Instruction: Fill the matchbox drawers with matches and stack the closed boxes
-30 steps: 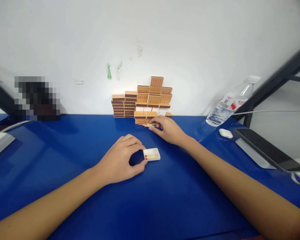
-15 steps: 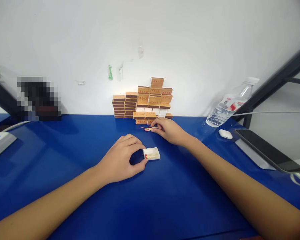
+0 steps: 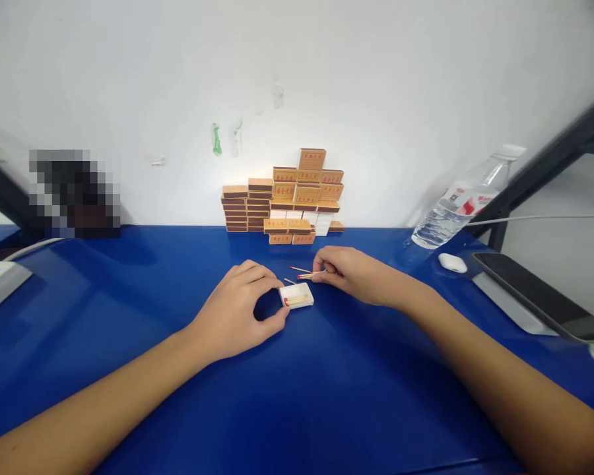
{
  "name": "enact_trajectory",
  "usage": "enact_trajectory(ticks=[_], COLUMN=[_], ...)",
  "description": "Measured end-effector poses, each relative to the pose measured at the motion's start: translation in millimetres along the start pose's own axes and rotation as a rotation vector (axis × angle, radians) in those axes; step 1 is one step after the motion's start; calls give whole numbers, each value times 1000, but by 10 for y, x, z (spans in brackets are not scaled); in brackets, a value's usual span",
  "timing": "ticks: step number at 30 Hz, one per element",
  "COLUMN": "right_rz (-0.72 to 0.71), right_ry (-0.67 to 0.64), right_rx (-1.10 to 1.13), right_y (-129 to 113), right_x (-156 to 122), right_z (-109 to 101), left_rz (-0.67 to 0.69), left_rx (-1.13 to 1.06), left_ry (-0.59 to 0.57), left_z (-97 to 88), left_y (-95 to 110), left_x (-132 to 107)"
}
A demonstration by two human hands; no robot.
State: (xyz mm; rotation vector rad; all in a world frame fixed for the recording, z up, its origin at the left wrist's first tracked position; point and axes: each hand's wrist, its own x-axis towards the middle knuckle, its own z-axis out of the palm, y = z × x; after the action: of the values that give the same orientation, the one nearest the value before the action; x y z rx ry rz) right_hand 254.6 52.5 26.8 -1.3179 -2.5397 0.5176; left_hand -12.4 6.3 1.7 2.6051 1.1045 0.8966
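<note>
My left hand [image 3: 245, 309] grips the left end of a white matchbox tray [image 3: 304, 289] between thumb and fingers. Several red-tipped matches [image 3: 297, 300] lie along the tray's near side. Just behind and right of it, my right hand [image 3: 344, 272] pinches a few matches [image 3: 305, 276], their red heads pointing left. One of these sticks out at a different angle from the others. A thin pale stick [image 3: 290, 282] shows at the tray's back edge; whether it lies on the table, I cannot tell.
Stacked matchboxes [image 3: 283, 192] stand against the white wall on the blue table [image 3: 257, 409]. On the right are a tilted water bottle [image 3: 448, 204], a white earphone case [image 3: 452, 263] and a phone [image 3: 539, 293] on a support. A white device [image 3: 10, 280] sits at the left edge.
My right hand has come nearer with the matches, from in front of the stacked boxes to just behind the tray. The tray, in my left hand, has turned slightly.
</note>
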Motion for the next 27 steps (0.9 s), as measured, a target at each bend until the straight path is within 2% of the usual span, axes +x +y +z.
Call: enact_trajectory(ticks=[4,8,15,21,27], right_rz=[-60,-50,-96,-72,-43], right_ry=[47,29,-54,6,-68], right_rx=[19,83,111,71,49], right_y=[6,-120,-369,-233,-192], right_x=[-26,-66,-103,-90,-121], right_z=[-67,-142,-17,-120,-189], left_rz=[-11,-14,10,13,17], left_rx=[14,25,26,25,22], left_ry=[-7,-5,-8,3,13], left_z=[3,8,4,7,4], left_y=[-11,-11,10,9,11], left_x=[-3,-6,-13,-5,-6])
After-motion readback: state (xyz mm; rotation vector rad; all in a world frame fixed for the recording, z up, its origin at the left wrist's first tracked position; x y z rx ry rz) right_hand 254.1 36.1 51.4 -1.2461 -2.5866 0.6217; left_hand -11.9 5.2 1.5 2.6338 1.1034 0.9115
